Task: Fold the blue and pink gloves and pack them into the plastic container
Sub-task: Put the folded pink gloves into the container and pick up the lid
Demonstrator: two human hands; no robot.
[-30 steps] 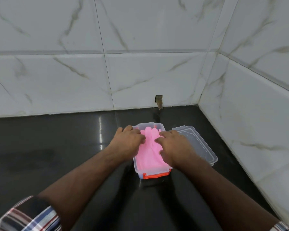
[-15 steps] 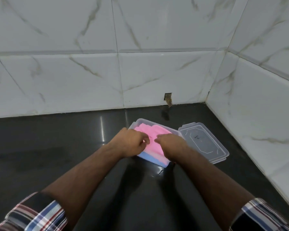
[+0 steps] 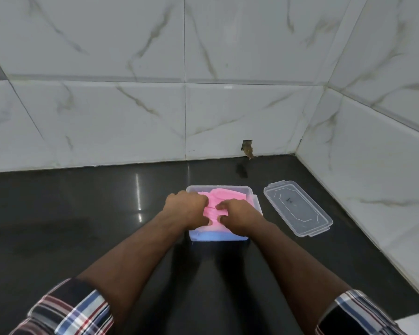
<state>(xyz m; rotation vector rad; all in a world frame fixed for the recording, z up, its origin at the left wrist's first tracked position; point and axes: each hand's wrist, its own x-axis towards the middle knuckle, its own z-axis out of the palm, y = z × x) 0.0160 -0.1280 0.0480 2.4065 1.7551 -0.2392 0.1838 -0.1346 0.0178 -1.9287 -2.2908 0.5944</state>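
both hands, left hand (image 3: 188, 209) and right hand (image 3: 237, 215), grip closed on the pink gloves (image 3: 224, 195), pressing them over the blue gloves (image 3: 215, 235) inside the plastic container (image 3: 250, 189); the lid (image 3: 298, 207) remains off.

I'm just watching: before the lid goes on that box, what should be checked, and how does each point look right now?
1. Pink glove inside the plastic container: ok.
2. Blue glove underneath it, inside: ok.
3. Gloves pressed below the rim: cannot tell; left hand and right hand cover them.
4. Lid within reach, lying to the right of the container: ok.
5. Hands free to take the lid: not ok, both are on the pink glove.
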